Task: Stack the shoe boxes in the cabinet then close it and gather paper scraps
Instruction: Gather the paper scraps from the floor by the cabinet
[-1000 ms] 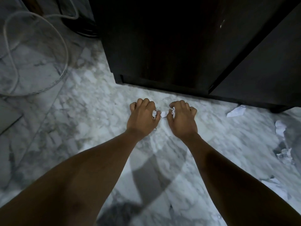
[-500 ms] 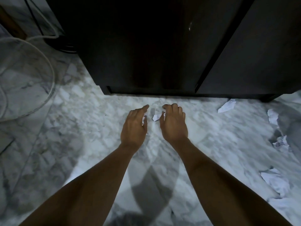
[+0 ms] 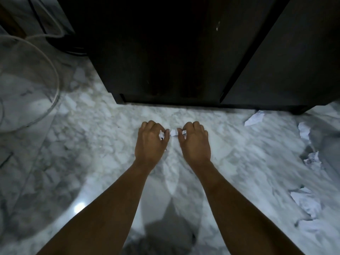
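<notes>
Both my hands rest low over the white marble floor [image 3: 92, 144] in front of a dark cabinet [image 3: 165, 52] whose doors are shut. My left hand [image 3: 150, 142] is curled around a small crumpled paper scrap [image 3: 161, 135]. My right hand [image 3: 195, 142] is curled around another white scrap [image 3: 184, 134]. A third small scrap [image 3: 173, 132] lies on the floor between the two thumbs. No shoe boxes are in sight.
More paper scraps lie to the right: one near the cabinet foot [image 3: 254, 118], two by the right edge [image 3: 304, 132] [image 3: 312, 160], and a larger sheet [image 3: 307, 202] lower right. A looped pale cable [image 3: 55, 78] lies on the floor at left.
Half a second ago my fingers were stretched out around the scrap on the floor; now both hands are curled shut with paper showing in each. The view has shifted slightly.
</notes>
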{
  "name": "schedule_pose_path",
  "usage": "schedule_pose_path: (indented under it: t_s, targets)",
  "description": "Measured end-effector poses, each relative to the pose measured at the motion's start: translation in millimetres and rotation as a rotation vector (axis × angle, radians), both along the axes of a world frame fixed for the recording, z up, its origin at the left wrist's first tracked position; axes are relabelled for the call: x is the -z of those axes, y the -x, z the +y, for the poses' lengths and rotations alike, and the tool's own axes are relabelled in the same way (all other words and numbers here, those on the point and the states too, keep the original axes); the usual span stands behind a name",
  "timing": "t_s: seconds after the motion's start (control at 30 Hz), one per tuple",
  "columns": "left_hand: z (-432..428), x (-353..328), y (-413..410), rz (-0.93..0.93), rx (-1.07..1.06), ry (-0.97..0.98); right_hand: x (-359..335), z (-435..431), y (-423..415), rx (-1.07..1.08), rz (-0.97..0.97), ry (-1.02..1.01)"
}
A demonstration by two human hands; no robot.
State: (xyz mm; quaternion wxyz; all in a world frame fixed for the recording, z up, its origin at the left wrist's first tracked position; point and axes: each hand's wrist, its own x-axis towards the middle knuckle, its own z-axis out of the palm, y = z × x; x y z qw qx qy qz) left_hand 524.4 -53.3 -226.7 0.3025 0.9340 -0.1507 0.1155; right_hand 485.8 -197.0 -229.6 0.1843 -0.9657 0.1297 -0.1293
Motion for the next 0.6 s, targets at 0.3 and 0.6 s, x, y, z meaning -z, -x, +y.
schedule_pose_path:
  t_s: [0.3, 0.6]
  targets:
    - [35, -3, 129, 0.096, -0.026, 0.276, 16, 36, 141, -0.019, -0.042, -0.200]
    - [45, -51, 230, 0.217, -0.072, 0.347, -52, 25, 246, 0.229, -0.151, -0.394]
